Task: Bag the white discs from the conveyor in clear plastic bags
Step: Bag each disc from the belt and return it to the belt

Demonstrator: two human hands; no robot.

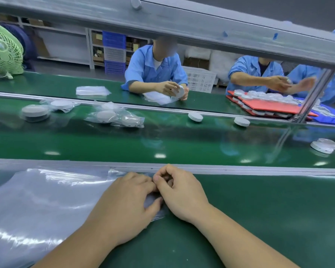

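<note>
Now the step in hand seems to be the opening of one clear plastic bag (152,200), before any disc is taken. The bag lies on the near side of the conveyor (162,140), at the right edge of the stack of bags (37,200). The left hand (128,206) holds its edge between thumb and fingers. The right hand (179,192), fingers curled close together, pinches the same edge from the other side. The loose white discs (195,116) lie along the conveyor's far edge, and one pair (324,146) lies towards its right end; no disc is in the hands. Next, I think, the two layers must be rubbed apart, and then one hand must reach onto the conveyor for a disc.
</note>
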